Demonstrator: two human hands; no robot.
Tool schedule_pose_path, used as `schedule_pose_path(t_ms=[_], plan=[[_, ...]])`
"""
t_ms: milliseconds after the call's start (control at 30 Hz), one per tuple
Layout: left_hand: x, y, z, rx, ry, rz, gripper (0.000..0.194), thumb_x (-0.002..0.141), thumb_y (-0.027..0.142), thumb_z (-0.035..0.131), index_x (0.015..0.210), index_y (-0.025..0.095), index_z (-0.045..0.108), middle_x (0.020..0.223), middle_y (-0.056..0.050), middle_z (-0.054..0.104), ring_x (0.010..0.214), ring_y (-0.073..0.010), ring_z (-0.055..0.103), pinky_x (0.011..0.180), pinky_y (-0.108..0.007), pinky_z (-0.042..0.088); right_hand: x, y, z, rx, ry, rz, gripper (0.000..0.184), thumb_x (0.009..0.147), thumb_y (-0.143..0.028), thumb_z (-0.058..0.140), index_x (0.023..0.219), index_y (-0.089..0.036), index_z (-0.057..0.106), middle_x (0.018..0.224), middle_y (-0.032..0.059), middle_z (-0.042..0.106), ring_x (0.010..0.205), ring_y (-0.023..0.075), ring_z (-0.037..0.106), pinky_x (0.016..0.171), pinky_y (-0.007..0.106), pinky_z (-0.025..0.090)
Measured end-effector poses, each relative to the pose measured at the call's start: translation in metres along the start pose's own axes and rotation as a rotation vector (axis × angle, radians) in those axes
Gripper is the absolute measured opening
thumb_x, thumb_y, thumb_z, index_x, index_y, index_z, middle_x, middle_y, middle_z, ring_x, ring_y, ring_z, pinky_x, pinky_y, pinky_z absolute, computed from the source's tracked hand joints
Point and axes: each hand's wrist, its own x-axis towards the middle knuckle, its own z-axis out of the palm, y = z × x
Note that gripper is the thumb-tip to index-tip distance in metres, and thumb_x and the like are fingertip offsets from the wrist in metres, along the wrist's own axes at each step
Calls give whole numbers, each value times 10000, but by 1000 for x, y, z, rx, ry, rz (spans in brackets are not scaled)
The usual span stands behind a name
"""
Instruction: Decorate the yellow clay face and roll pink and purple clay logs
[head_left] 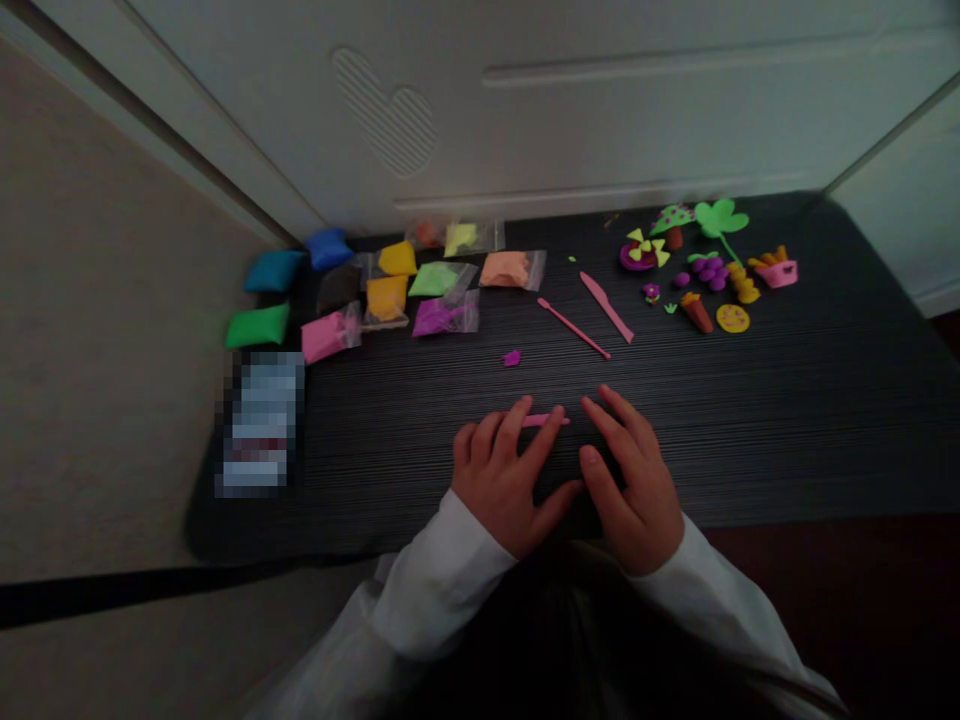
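Observation:
My left hand lies palm down on the dark table, fingers spread. Its fingertips rest on a short pink stick that narrows at its right end; the fingers cover part of it, so I cannot tell whether it is a tool or rolled clay. To the right, my right hand is open and holds nothing, its fingertips just past the stick's thin end. Beyond the hands are a small purple clay scrap, a slim pink modelling tool and a pink plastic knife.
Several bags of coloured clay, among them a purple one and a green one, lie at the back left. A blurred-out phone-like object is near the left edge. Clay figures, including a green clover and a yellow smiley disc, stand back right.

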Motion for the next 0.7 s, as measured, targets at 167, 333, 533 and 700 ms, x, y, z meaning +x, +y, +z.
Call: schedule_pose_path(t_ms=[167,333,533,700], plan=[[-4,-3,-3,34,50,-62,595,687,517,499,1216,257,426,1262,-89,410,1057,-284,377,881,-444,276,1,-1,0,-1,5,1,411,813,-275,403,1211,-172,414,1322,86,336,1207,198,313,1008,425,276],[-3,-2,-4,54,3,-70,534,696,519,487,1161,256,493,1256,-75,438,1047,-294,375,861,-455,270,1,-1,1,-3,3,4,409,811,-276,406,1212,-192,409,1324,85,335,1207,212,316,998,455,279],[-4,-5,-4,64,42,-69,568,683,525,498,1179,248,476,1273,-86,420,1044,-293,377,863,-452,273,1,0,1,-2,6,-4,411,809,-272,410,1214,-202,405,1321,85,338,1210,222,314,989,471,284],[-6,-7,-4,105,14,-98,558,699,527,473,1177,238,479,1276,-78,425,1052,-307,373,853,-468,267,2,0,1,-12,3,-1,409,809,-270,414,1207,-181,416,1319,87,339,1204,201,317,1000,431,284]])
